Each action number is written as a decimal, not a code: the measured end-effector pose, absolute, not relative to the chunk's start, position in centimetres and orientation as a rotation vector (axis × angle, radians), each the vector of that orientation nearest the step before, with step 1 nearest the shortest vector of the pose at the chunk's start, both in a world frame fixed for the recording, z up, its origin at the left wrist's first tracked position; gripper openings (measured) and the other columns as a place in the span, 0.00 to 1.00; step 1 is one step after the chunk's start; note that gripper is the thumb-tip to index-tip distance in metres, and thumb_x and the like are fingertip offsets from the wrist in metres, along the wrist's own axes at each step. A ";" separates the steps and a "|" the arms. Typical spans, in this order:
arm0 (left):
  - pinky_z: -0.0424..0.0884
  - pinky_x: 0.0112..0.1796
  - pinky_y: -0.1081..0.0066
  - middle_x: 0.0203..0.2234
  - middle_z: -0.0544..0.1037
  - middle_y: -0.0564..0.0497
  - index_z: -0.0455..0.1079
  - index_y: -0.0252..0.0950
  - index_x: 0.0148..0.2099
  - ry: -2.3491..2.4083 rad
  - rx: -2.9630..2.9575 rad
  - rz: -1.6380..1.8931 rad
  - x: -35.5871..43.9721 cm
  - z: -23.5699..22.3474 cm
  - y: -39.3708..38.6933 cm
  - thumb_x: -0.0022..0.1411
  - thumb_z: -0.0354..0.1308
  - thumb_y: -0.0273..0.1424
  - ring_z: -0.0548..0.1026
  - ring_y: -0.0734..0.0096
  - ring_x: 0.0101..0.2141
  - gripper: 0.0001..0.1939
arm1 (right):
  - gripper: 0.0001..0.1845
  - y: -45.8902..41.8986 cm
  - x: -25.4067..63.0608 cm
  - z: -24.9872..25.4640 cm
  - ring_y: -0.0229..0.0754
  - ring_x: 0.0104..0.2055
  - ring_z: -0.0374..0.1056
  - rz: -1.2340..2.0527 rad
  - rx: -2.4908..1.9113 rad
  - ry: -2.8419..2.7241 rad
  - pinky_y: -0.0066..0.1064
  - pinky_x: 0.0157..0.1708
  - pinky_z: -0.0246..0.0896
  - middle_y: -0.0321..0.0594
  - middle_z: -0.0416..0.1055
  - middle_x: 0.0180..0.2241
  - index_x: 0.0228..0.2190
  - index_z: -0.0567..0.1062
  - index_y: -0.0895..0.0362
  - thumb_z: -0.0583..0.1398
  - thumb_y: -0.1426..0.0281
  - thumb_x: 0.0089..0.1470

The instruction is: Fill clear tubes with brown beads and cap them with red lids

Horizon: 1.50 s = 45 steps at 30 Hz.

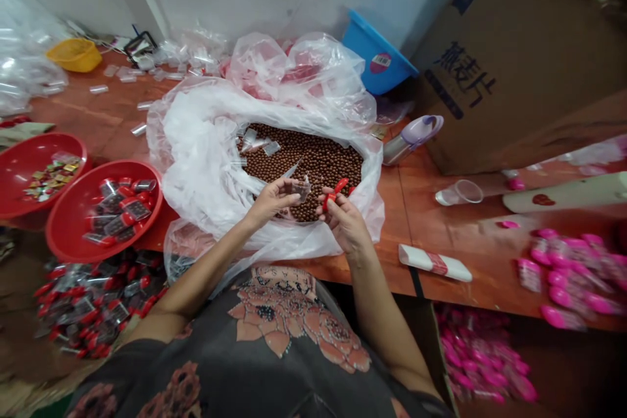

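While the person's left hand (272,202) and right hand (345,221) work just above the open mouth of a crumpled white plastic bag (196,170), the front edge of an orange-red tabletop (357,271) runs beneath the forearms, with the person's patterned dark top directly behind it. The left hand curls palm-up, its fingers pinching a small clear plastic tube (300,188). The right hand pinches a glossy red plastic piece (336,192) between thumb and fingers; its exact shape is hard to tell. Inside the bag lies a heap of small round brown beads (308,166), with a few clear tubes (257,142) resting at its upper left. At left stand two round red plastic basins: the far one (24,170) holds small colourful packets (51,177), and the nearer one (147,176) holds clear packs with red ends (120,209). More of those packs (93,304) are piled below the table edge at lower left. To the right, a stretch of tabletop separates the bag from a tan cardboard box (509,72) and a tipped clear plastic cup (459,192). Pink-ended packs (573,281) crowd the right side, and others (480,356) fill a carton below the table.
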<state>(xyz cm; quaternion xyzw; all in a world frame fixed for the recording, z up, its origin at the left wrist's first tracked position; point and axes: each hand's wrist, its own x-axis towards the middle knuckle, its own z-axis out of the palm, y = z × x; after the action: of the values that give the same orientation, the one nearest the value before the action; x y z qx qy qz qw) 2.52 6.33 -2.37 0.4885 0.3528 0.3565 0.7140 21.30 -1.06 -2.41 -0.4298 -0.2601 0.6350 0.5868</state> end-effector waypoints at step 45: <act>0.78 0.35 0.70 0.40 0.77 0.46 0.79 0.34 0.49 0.855 1.173 0.876 2.0 -2.8 0.7 0.53 0.67 0.34 0.75 0.73 0.34 0.20 | 0.11 -3.0 15.8 -2.1 0.41 0.44 0.71 0.667 -1.334 -1.065 0.38 0.48 0.69 0.39 0.75 0.39 0.41 0.82 0.51 0.62 0.63 0.58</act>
<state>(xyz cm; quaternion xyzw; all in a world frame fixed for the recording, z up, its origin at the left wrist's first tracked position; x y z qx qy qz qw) 1.97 0.74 -2.77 0.5187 0.3781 0.3873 0.6619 15.82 -2.99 -2.12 -0.5774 -0.4612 0.2886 0.6087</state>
